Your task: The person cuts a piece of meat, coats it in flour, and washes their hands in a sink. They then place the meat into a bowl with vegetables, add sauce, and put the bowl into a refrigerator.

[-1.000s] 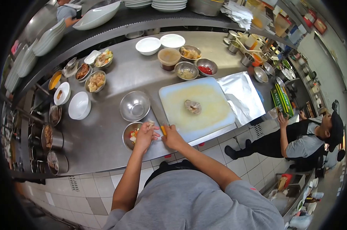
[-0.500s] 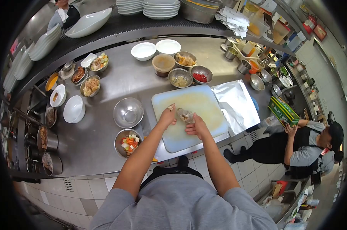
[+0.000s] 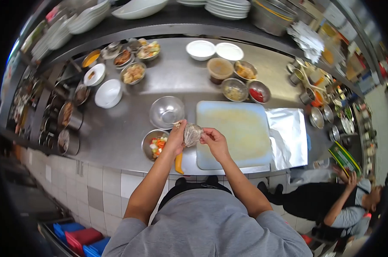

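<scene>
A crinkled clear plastic bag (image 3: 192,135) with something brownish inside is between my hands, left of the cutting board (image 3: 232,135). My right hand (image 3: 215,144) pinches the bag's right side. My left hand (image 3: 175,139) is closed against its left side, and a small pale piece (image 3: 177,124) shows at the fingertips; its kind is too small to tell. Just beyond my left hand stands a metal mixing bowl (image 3: 167,112). Below that, a metal bowl of diced vegetables (image 3: 156,145), orange and white, is partly behind my left forearm. A yellow handle (image 3: 179,163) lies by my left wrist.
Foil (image 3: 287,137) lies right of the board. Behind the board are a brown-filled plastic tub (image 3: 220,70), small metal bowls of ingredients and white bowls (image 3: 201,50). More food bowls (image 3: 133,73) stand at left. A co-worker (image 3: 331,201) at right holds a green-yellow box (image 3: 345,158).
Both hands have moved left with the plastic bag, from over the cutting board to beside the metal bowls. They are now closer together, with the bag touching both. The view has shifted left.
</scene>
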`<control>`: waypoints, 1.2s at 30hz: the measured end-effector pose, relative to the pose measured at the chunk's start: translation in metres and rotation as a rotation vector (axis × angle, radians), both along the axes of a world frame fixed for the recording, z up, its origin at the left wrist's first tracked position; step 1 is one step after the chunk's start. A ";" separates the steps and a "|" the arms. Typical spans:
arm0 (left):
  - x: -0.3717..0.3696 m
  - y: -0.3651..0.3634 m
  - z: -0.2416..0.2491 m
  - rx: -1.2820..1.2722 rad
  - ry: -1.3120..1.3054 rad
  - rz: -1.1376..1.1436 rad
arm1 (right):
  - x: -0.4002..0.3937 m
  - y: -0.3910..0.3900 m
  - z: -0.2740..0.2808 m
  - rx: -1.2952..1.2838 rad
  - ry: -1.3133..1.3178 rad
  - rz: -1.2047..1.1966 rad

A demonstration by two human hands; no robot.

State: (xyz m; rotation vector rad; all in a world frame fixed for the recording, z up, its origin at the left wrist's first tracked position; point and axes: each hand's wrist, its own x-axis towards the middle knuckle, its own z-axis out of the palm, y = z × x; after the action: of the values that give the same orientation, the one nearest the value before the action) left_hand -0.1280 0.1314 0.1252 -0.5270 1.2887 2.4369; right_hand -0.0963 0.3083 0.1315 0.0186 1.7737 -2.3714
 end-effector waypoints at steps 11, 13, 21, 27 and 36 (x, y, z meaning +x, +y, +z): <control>0.038 -0.120 0.017 -0.117 0.144 0.268 | -0.028 -0.120 0.032 0.678 0.433 0.354; 0.036 -0.140 0.007 -0.318 0.252 0.136 | -0.041 -0.128 0.033 0.717 0.541 0.371; 0.030 -0.150 -0.025 -0.557 0.459 -0.149 | -0.068 -0.167 0.039 0.914 0.771 0.297; 0.023 -0.160 -0.028 -0.655 0.497 -0.137 | -0.077 -0.189 0.033 0.832 0.550 0.098; 0.029 -0.160 0.015 -1.097 0.907 -0.212 | -0.099 -0.193 0.007 0.422 -0.018 0.059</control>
State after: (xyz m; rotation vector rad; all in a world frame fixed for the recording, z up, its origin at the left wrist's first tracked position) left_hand -0.0990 -0.0291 0.1398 0.5825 2.8269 1.5723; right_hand -0.1957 0.1156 0.1388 0.0424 2.1953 -1.9101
